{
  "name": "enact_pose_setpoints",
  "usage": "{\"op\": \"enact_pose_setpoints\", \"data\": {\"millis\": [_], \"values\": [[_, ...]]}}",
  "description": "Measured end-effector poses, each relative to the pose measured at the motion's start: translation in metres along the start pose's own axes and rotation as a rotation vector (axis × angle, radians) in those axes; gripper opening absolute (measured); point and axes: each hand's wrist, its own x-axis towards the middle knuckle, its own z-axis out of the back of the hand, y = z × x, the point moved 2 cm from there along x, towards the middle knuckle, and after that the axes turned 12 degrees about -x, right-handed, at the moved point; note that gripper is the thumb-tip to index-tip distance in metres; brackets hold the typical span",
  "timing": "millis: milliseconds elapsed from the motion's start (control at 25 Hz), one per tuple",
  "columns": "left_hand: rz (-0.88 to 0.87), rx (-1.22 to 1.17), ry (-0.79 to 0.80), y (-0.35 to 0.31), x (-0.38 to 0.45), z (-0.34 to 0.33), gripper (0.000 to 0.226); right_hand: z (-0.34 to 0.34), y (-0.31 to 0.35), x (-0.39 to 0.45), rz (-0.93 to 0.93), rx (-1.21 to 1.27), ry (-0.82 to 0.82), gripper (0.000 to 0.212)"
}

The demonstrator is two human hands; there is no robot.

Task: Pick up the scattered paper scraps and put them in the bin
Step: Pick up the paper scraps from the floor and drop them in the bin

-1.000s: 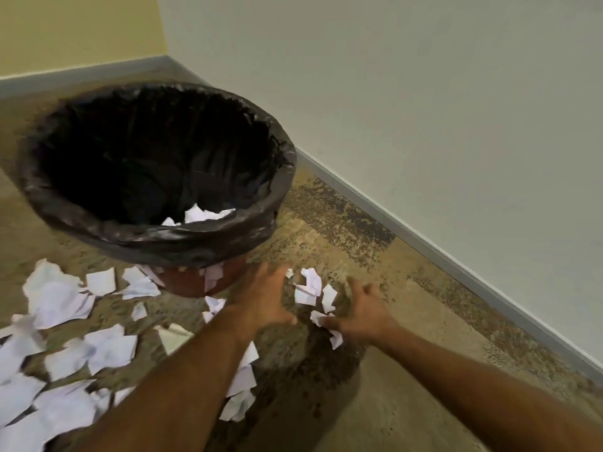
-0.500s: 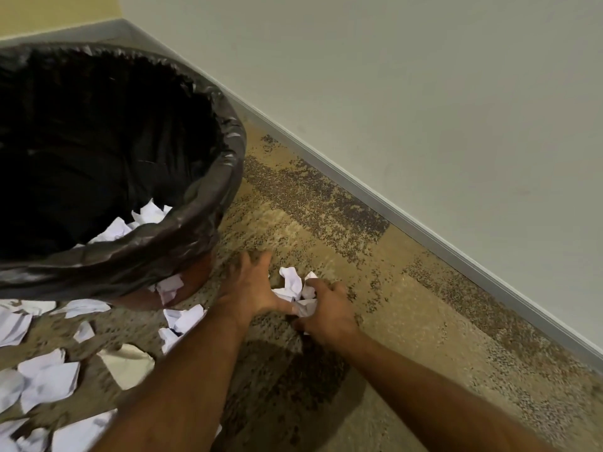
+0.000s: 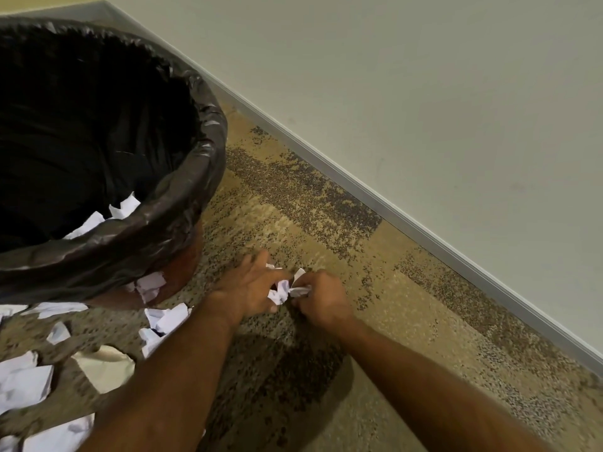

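A round bin (image 3: 182, 223) lined with a black bag fills the upper left, with a few white scraps (image 3: 107, 216) inside it. My left hand (image 3: 244, 288) and my right hand (image 3: 321, 300) meet on the carpet just right of the bin's base. Between them they squeeze a small bunch of white paper scraps (image 3: 284, 290); the right hand's fingers are curled tight on it, the left hand's fingers press it from the other side. More scraps (image 3: 166, 318) lie loose on the floor by my left forearm and further left (image 3: 23, 383).
A grey-white wall (image 3: 424, 93) with a metal skirting strip (image 3: 424, 236) runs diagonally close behind my hands. The floor is mottled tan and brown carpet (image 3: 408, 321). A beige scrap (image 3: 107, 367) lies among the white ones at the lower left.
My two hands have come together, sweeping the spread scraps into one bunch held between them. The view has shifted, so the bin now sits further left and closer.
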Motion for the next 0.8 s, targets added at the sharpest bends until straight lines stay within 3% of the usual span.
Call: {"op": "enact_pose_setpoints", "data": {"millis": [120, 320, 600, 800], "values": [[-0.038, -0.135, -0.095, 0.000, 0.000, -0.004, 0.032, 0.003, -0.001, 0.000, 0.008, -0.023, -0.031, 0.025], [0.002, -0.128, -0.185, 0.002, -0.002, -0.007, 0.012, 0.007, 0.005, 0.005, 0.103, -0.126, -0.038, 0.026], [0.031, -0.252, -0.338, 0.009, -0.025, 0.001, 0.025, 0.007, 0.007, 0.003, 0.064, -0.118, -0.028, 0.018], [0.078, -0.208, -0.351, 0.023, -0.048, 0.007, 0.017, 0.011, 0.008, 0.015, 0.148, -0.197, 0.039, 0.020]]}}
